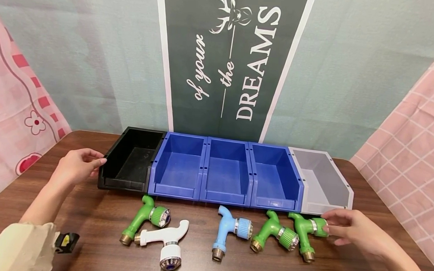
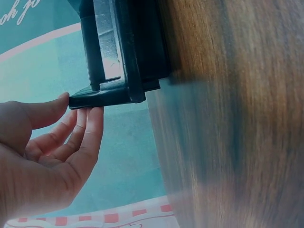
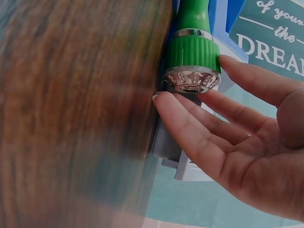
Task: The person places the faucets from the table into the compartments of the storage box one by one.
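Observation:
My left hand (image 1: 78, 166) is at the left side of a black plastic bin (image 1: 124, 184). In the left wrist view its thumb and fingertips touch the bin's edge, fingers fairly straight. Over on the right, my right hand (image 1: 356, 229) is beside the rightmost green tap (image 1: 302, 228). The right wrist view has the thumb against that tap's ribbed green knob (image 3: 192, 52), with the other fingers spread loosely around its chrome end. Further left lie two more green taps (image 1: 271, 229) (image 1: 140, 219), a light blue tap (image 1: 226, 227) and a white tap (image 1: 161, 235).
Three blue bins (image 1: 174, 191) (image 1: 225, 197) (image 1: 275, 203) stand side by side between the black bin and a grey bin (image 1: 326, 209). The taps lie before this row on a brown wooden table (image 1: 100, 231). A printed curtain (image 1: 133, 59) hangs close behind.

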`<action>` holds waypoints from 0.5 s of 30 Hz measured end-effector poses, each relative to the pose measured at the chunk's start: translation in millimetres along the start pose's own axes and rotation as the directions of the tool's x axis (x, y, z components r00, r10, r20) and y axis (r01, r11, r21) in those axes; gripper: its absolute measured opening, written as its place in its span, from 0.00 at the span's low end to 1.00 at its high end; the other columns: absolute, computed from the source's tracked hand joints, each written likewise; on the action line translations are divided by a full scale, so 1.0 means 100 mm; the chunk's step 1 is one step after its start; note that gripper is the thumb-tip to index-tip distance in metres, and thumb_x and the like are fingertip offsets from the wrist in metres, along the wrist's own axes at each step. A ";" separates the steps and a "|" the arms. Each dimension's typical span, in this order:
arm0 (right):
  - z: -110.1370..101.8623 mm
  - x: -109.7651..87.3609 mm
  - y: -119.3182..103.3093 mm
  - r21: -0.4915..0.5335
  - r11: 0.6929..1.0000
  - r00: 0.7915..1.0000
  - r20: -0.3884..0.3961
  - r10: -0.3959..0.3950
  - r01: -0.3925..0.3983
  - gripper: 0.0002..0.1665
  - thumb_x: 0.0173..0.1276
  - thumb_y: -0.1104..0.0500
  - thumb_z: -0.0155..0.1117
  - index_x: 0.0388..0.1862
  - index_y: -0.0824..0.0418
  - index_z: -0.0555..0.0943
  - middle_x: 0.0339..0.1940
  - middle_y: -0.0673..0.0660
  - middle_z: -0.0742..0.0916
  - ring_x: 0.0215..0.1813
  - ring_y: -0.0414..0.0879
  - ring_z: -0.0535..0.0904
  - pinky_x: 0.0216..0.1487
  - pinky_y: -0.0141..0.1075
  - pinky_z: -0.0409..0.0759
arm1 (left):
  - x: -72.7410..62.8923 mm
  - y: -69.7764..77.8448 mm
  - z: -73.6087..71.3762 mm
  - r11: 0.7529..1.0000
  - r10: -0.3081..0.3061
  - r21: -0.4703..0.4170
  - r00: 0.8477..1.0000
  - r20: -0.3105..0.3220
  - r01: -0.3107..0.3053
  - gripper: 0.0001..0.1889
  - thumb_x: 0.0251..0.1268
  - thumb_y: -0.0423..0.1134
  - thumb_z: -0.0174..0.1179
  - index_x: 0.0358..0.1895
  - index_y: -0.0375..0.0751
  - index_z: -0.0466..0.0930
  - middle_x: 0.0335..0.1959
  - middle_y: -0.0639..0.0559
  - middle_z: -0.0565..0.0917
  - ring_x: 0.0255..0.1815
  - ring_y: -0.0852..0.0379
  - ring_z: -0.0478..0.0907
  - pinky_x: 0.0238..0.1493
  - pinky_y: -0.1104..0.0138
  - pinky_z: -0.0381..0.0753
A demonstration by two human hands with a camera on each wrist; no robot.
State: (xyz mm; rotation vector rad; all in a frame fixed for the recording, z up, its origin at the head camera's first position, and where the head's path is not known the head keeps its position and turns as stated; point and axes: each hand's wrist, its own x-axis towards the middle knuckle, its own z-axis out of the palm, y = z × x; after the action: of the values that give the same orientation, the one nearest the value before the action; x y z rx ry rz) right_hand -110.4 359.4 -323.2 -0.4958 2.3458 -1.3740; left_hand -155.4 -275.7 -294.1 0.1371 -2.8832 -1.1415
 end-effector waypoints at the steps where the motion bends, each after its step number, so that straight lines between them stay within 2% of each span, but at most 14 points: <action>1: 0.00 0.00 0.00 0.000 1.000 1.000 0.002 -0.001 0.001 0.12 0.64 0.71 0.55 0.47 0.73 0.74 0.39 0.47 0.83 0.38 0.36 0.79 0.29 0.44 0.80 | 0.00 0.00 0.00 1.000 0.002 0.004 1.000 0.000 -0.002 0.20 0.67 0.43 0.53 0.47 0.24 0.72 0.33 0.40 0.81 0.26 0.55 0.80 0.25 0.69 0.77; 4: 0.00 0.01 0.01 0.001 1.000 1.000 0.008 -0.012 0.012 0.15 0.64 0.71 0.55 0.47 0.79 0.70 0.39 0.46 0.83 0.39 0.37 0.79 0.30 0.44 0.80 | 0.00 -0.01 0.00 1.000 0.005 0.010 1.000 -0.001 -0.005 0.20 0.67 0.44 0.52 0.47 0.25 0.72 0.33 0.40 0.81 0.26 0.56 0.80 0.25 0.69 0.76; 15: 0.03 0.01 0.01 0.007 1.000 1.000 -0.002 0.014 -0.014 0.18 0.64 0.70 0.56 0.48 0.83 0.67 0.40 0.50 0.83 0.38 0.38 0.79 0.30 0.45 0.80 | 0.01 -0.02 0.01 1.000 -0.002 -0.002 1.000 0.006 0.002 0.20 0.67 0.43 0.52 0.47 0.25 0.72 0.33 0.40 0.80 0.27 0.55 0.79 0.26 0.69 0.77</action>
State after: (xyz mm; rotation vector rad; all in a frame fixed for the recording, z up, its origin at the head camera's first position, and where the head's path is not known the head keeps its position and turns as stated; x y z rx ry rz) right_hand -109.7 357.5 -325.2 -0.4747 2.3408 -1.3767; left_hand -156.5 -276.4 -295.9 0.1372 -2.8880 -1.1465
